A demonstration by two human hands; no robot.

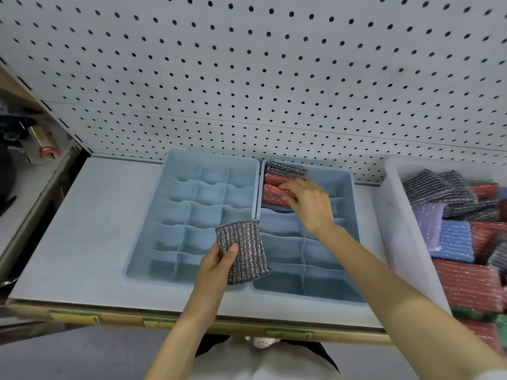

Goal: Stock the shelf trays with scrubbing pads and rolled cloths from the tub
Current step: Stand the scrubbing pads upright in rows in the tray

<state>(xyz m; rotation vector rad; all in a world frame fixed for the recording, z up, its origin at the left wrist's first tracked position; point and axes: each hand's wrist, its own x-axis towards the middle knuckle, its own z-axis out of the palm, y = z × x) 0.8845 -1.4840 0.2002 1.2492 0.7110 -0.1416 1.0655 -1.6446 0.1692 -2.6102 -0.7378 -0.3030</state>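
Two blue divided trays sit side by side on the shelf, the left tray [153, 231] and the right tray [352, 204]. My left hand [214, 263] grips a grey glittery scrubbing pad [244, 252] over the seam between the trays, near their front. My right hand [307, 202] reaches into the right tray's far left compartments and pinches a red scrubbing pad [271, 197] standing there. Another red pad [271, 178] and grey pads [285, 168] stand behind it. The white tub [395, 215] at the right holds several grey, red, blue and purple pads.
A white pegboard [247, 78] forms the wall behind the shelf. The grey shelf board [82, 229] extends left of the trays. Its front edge [164, 322] carries green label strips. A neighbouring shelf at far left holds dark items [16, 138].
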